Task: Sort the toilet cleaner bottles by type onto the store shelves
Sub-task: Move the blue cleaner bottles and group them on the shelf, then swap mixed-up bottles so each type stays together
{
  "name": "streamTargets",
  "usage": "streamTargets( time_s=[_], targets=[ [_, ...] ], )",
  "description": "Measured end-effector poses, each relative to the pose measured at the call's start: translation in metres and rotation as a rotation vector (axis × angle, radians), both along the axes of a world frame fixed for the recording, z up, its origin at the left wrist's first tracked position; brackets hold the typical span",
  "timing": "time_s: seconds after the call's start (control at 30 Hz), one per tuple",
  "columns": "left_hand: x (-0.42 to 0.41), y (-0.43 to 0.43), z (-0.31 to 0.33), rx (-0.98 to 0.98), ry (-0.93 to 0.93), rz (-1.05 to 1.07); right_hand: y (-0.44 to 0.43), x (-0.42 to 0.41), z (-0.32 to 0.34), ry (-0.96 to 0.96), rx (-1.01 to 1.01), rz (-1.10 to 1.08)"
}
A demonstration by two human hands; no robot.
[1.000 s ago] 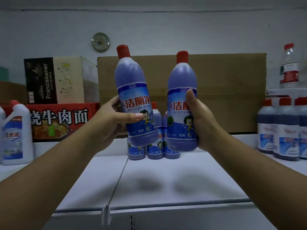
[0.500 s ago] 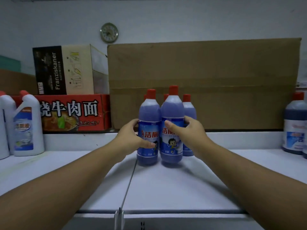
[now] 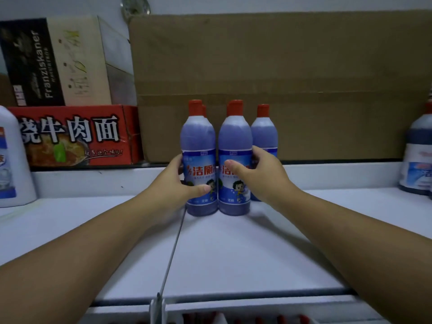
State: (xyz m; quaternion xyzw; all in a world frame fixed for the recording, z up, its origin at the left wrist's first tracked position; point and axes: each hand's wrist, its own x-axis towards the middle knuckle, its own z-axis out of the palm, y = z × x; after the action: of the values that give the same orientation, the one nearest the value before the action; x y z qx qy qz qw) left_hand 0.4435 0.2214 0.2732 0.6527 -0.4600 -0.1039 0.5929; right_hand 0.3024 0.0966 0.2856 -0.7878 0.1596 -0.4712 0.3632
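Far left, white bottle (image 3: pixel 12 160) apart as another type. Mid-shelf (image 3: pixel 233 253), left hand (image 3: pixel 171 185) wrapped round left blue bottle (image 3: pixel 198 164), right hand (image 3: pixel 259 176) wrapped round right blue bottle (image 3: pixel 235 164); both upright, bases down, pressed side by side before rear blue bottles (image 3: pixel 264 134), likely to group matching cleaner. Far right, dark bottle (image 3: pixel 418 160) apart too.

White shelf (image 3: pixel 233 253), seam running front to back. Standing upright on it: cluster of blue red-capped toilet cleaner bottles (image 3: pixel 235 160) at centre, white bottle (image 3: pixel 11 164) far left, dark-filled bottle (image 3: pixel 418 160) far right.
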Motion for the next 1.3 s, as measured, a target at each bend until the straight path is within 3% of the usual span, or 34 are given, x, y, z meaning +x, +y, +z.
streamTargets(
  time_s=[0.17,0.23,0.3,0.43,0.5,0.57,0.63,0.7,0.8,0.93,1.03,1.17,1.3],
  targets=[
    [-0.006,0.007,0.004,0.01,-0.191,0.202,0.002,0.0,0.001,0.103,0.024,-0.049],
    [-0.017,0.017,0.015,-0.084,-0.395,0.386,0.005,-0.008,0.005,0.242,-0.05,-0.112],
    [-0.039,0.03,0.03,-0.169,-0.671,0.442,0.009,-0.027,0.008,0.379,-0.225,-0.211],
    [-0.127,0.044,0.036,-0.178,-0.894,0.06,0.012,-0.094,0.014,0.462,-0.604,-0.261],
    [-0.175,0.047,0.021,-0.227,-1.003,-0.164,0.014,-0.129,0.012,0.453,-0.628,-0.26],
    [-0.207,0.045,-0.009,-0.304,-1.12,-0.371,0.018,-0.167,0.0,0.358,-0.581,-0.314],
    [-0.226,0.042,-0.051,-0.323,-1.147,-0.544,0.031,-0.208,-0.017,0.163,-0.686,-0.351],
    [-0.233,0.035,-0.097,-0.207,-1.152,-0.615,0.044,-0.251,-0.041,0.069,-0.785,-0.325],
    [-0.243,0.017,-0.156,0.347,-0.876,-0.516,0.046,-0.298,-0.091,0.18,-0.838,-0.239],
    [-0.237,-0.027,-0.24,0.742,-0.58,-0.397,0.004,-0.328,-0.179,0.563,-0.522,-0.315],
    [-0.237,-0.058,-0.281,0.894,-0.484,-0.364,-0.029,-0.335,-0.238,0.762,-0.207,-0.408],
    [-0.25,-0.102,-0.315,0.987,-0.526,-0.316,-0.056,-0.324,-0.293,0.982,0.178,-0.4],
    [-0.27,-0.122,-0.334,1.199,-0.619,-0.322,-0.073,-0.284,-0.346,0.942,0.68,-0.3]
  ],
)
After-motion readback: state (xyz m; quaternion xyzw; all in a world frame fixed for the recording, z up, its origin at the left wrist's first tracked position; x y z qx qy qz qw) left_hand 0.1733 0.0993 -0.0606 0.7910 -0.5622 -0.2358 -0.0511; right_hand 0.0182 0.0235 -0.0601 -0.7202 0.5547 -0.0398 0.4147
